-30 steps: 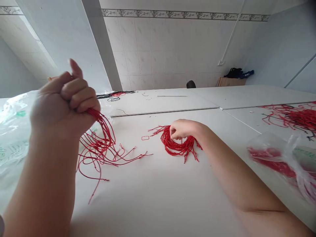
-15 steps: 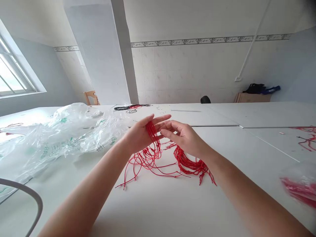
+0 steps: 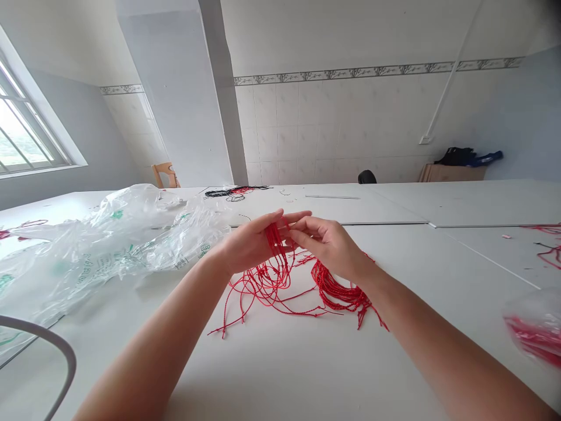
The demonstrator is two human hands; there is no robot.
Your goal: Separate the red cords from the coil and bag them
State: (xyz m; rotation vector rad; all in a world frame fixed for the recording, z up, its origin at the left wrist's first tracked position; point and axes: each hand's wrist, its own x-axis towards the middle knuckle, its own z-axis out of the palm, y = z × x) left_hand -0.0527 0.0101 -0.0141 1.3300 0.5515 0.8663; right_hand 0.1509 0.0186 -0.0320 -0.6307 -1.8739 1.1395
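A bunch of red braided cords [image 3: 275, 238] hangs over the fingers of my left hand [image 3: 249, 242], held in beneath its thumb. Their loose, knotted ends trail onto the white table below. Close against those fingers, my right hand [image 3: 326, 240] has its thumb and forefinger pinched at a strand beside the bunch; the exact contact is partly hidden. Under my right wrist lies a second, coiled bundle of red cords [image 3: 335, 289], its tails pointing toward me.
Crumpled clear plastic bags [image 3: 131, 240] cover the table's left side. Black and red cords [image 3: 234, 192] lie farther back. At the right edge sits a clear bag with red contents [image 3: 534, 333]. A grey curved tube [image 3: 56, 345] rises at the lower left.
My right thumb and forefinger have closed in on the cords, and a strand now stands apart from the bunch on my left hand. The whole view has shifted slightly.
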